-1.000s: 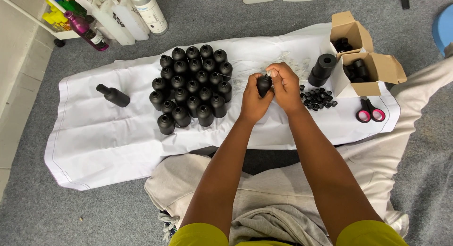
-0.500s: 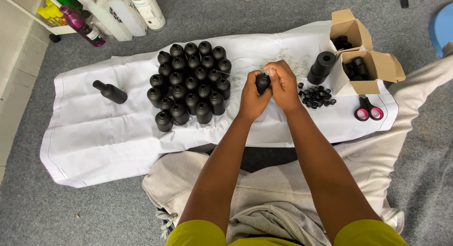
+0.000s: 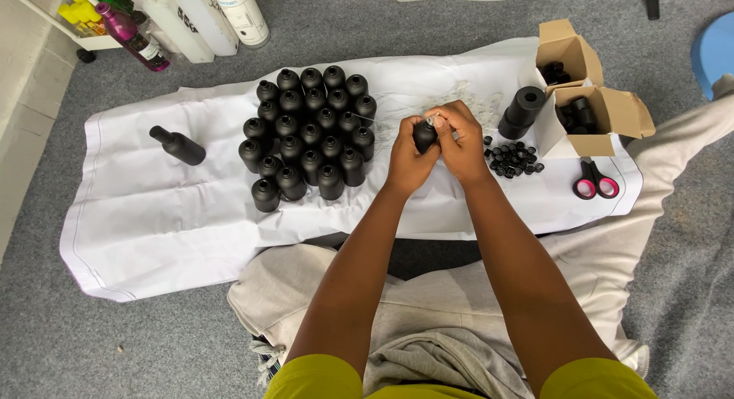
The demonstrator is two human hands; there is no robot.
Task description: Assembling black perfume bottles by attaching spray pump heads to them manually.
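I clamp my left hand (image 3: pixel 407 156) on the small matte black plastic bottle (image 3: pixel 424 135). My right hand (image 3: pixel 463 137) pinches at its neck; keeping it upright seems wise.

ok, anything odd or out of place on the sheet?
One black bottle lies on its side, alone left of the upright cluster of bottles. Small black caps sit loose beside the right hand. No spill or damage visible.

Bare forearms run out of short yellow-green sleeves (image 3: pixel 321 380), above loose beige trousers (image 3: pixel 428 307) on the legs.
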